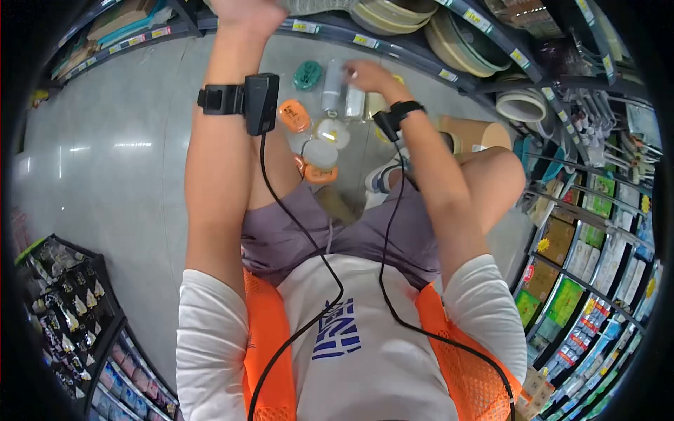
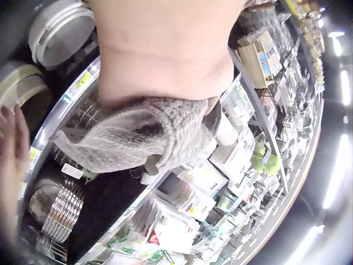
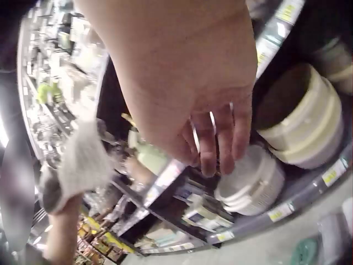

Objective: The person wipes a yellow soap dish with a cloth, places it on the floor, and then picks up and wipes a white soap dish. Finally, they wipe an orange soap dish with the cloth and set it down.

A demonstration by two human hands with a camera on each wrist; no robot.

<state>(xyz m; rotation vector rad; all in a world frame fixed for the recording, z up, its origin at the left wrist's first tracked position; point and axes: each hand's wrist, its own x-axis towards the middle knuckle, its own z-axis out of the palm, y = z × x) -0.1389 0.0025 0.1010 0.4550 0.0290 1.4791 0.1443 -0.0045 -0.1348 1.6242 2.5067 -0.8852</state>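
Observation:
My left hand (image 1: 247, 12) is raised at the top edge of the head view and holds a grey knitted cloth (image 2: 149, 132). The cloth hangs in folds and hides the fingers in the left wrist view. In the right wrist view the cloth (image 3: 85, 160) shows pale and blurred. My right hand (image 1: 373, 76) hovers over things on the floor, its fingers (image 3: 223, 138) loose and holding nothing. Below it in the head view lie a grey cylindrical item (image 1: 331, 88), a green oval pack (image 1: 307, 75), an orange pack (image 1: 294, 115) and round whitish items (image 1: 320, 153).
Shelves with price tags curve round the front and right, bearing stacked basins (image 1: 460, 45) and a white tub (image 3: 251, 182). Hanging packaged goods (image 2: 182, 221) fill a rack near the left hand. A cardboard-brown cylinder (image 1: 474, 133) stands by the right knee. Wrist camera cables (image 1: 330, 266) cross the body.

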